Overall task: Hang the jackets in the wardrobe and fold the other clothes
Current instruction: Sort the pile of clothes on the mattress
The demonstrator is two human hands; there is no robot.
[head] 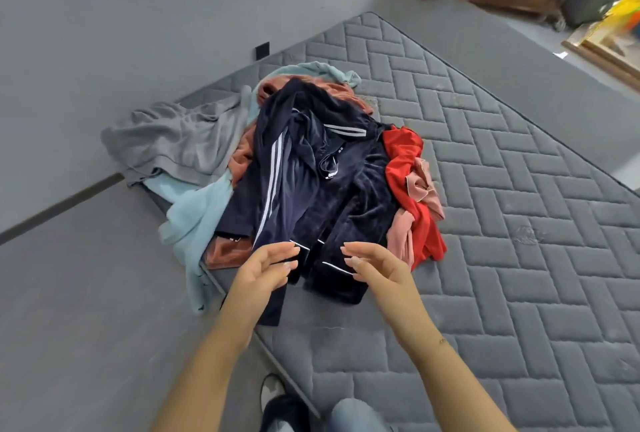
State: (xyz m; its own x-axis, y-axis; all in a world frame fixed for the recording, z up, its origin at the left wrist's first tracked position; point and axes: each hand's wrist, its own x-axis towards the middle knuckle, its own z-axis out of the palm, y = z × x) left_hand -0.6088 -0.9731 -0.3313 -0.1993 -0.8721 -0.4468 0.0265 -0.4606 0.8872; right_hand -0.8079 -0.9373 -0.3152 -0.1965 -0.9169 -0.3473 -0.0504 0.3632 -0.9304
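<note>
We see a heap of clothes on a grey quilted mattress stitched in a herringbone brick pattern. At the left lies a crumpled grey knit garment, draped over the mattress edge. Beside it a soft pale blue fleece piece trails down toward the grey floor. A rust-brown plush garment shows beneath the middle of the pile. On top sprawls a dark navy velvet jacket with white stripes along the sleeve and white piping at the cuffs; a small white label at its collar is too blurred to read. Our left hand and right hand hover over the jacket's near hem, fingers loosely extended, grasping nothing. Right of the jacket sit a bright red smooth cloth and a dusty pink fabric, bunched together.
</note>
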